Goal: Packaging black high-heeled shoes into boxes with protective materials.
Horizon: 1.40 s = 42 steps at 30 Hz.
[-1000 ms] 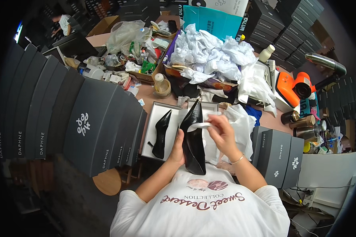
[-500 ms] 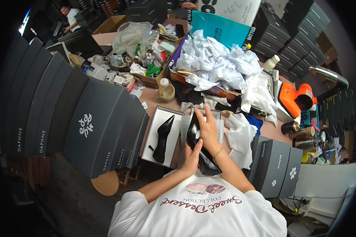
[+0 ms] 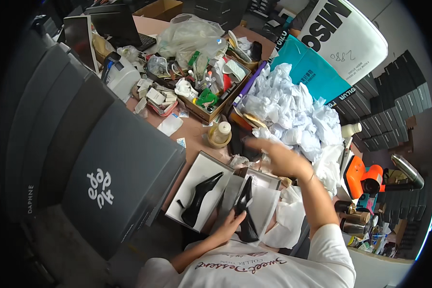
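My left hand [image 3: 228, 228] grips a black pointed high-heeled shoe [image 3: 247, 224], held toe away from me above the right part of an opened shoebox. A matching black shoe [image 3: 198, 204] lies on its side in the white-lined box tray [image 3: 186, 181] to the left. White tissue paper [image 3: 264, 204] lines the box part under the held shoe. Reaching forward past the box, my right hand [image 3: 285, 158] is off the shoe, between a white-capped bottle [image 3: 221, 134] and a heap of crumpled white paper [image 3: 290, 108]. Motion smears its fingers.
Stacked dark grey shoeboxes [image 3: 115, 177] rise close on the left. Beyond the bottle stands a cardboard carton [image 3: 209, 115] crammed with small items. An orange device [image 3: 355, 175] and several metallic canisters [image 3: 355, 223] are at the right. A loose white sheet [image 3: 288, 223] lies beside the shoebox.
My right hand has let go of the shoe and moved forward and right, toward the paper heap. My left hand keeps its hold on the shoe. The whole view has shifted and tilted.
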Tool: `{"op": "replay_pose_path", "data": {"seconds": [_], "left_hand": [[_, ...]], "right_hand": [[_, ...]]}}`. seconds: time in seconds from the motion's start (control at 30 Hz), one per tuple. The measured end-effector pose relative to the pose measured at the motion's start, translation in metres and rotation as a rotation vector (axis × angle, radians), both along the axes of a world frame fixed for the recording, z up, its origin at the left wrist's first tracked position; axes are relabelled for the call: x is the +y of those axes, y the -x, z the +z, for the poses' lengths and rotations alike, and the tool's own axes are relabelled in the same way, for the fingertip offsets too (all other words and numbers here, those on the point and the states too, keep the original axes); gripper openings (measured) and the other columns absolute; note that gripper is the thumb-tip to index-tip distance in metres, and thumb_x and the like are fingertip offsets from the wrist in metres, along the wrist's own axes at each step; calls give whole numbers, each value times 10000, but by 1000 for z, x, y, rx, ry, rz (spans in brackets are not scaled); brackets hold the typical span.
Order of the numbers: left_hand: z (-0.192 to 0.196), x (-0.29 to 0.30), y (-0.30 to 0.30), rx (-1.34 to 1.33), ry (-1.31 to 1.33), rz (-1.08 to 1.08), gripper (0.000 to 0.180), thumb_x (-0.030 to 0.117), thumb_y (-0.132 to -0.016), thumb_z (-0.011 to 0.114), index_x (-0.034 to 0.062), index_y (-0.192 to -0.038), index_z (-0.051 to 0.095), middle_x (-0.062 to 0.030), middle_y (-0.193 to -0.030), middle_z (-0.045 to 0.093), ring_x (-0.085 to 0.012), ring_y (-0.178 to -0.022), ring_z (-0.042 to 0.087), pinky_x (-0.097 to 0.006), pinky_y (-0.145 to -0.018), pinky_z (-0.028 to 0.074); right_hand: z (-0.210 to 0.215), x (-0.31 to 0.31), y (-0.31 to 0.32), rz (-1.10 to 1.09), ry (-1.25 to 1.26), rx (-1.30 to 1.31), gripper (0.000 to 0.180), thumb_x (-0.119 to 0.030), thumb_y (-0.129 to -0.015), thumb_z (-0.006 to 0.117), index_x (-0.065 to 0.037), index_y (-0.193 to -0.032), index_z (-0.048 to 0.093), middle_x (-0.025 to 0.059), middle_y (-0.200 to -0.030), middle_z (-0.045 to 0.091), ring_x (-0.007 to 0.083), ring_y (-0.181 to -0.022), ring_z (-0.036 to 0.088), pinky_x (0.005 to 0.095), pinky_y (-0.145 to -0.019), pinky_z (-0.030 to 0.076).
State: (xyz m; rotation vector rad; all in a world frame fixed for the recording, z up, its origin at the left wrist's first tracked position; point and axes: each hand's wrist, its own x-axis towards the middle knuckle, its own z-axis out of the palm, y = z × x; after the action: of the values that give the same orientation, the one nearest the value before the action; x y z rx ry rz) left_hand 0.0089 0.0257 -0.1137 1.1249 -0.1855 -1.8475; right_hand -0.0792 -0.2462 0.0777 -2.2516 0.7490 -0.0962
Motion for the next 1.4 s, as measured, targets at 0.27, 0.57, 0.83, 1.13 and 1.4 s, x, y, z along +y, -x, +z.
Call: {"op": "replay_pose_path", "data": {"seconds": [0.27, 0.57, 0.83, 1.13, 1.4], "left_hand": [[30, -19, -118, -1386, 321, -154, 608, 183, -799, 705, 4, -1315, 438, -238, -1226, 510, -402, -1089, 526, -430, -930, 439], [-32, -28, -144, -1288, 190, -469, 528, 222, -850, 593, -33, -1285, 438, -283, -1210, 525, -452, -1136, 494, -495, -953, 405], [67, -26, -147, -13, 25, -104, 465, 337, -920, 529, 22, -1262, 509, -133, -1148, 621, -272, -972, 645, -380, -843, 530], [100, -13, -24, 135, -34, -316, 400, 295, -915, 607, 33, -1206, 530, -89, -1092, 631, -191, -964, 629, -346, -859, 509], [127, -16, -3, 283, -140, -530, 572, 516, -958, 420, 65, -1308, 450, -147, -1260, 545, -287, -1112, 584, -447, -926, 502]], "right_hand": [[-161, -254, 3, -783, 263, 264, 262, -188, -770, 586, 1, -918, 690, 234, -895, 671, 380, -843, 658, 420, -768, 513], [-127, -233, -5, -968, 467, -25, 287, -196, -794, 503, 38, -867, 653, 296, -844, 634, 438, -837, 627, 452, -770, 496], [37, -10, 19, -731, -184, -580, 294, -73, -864, 410, -7, -1054, 624, 36, -740, 591, 97, -604, 518, 249, -555, 437], [-43, 269, 60, -930, 43, -354, 279, -31, -880, 558, -36, -1156, 595, 179, -994, 585, 363, -910, 587, 368, -803, 479], [-35, 325, 89, -580, 382, -215, 381, -120, -823, 579, -17, -1190, 574, 204, -1333, 444, 351, -1134, 488, 408, -937, 436]]}}
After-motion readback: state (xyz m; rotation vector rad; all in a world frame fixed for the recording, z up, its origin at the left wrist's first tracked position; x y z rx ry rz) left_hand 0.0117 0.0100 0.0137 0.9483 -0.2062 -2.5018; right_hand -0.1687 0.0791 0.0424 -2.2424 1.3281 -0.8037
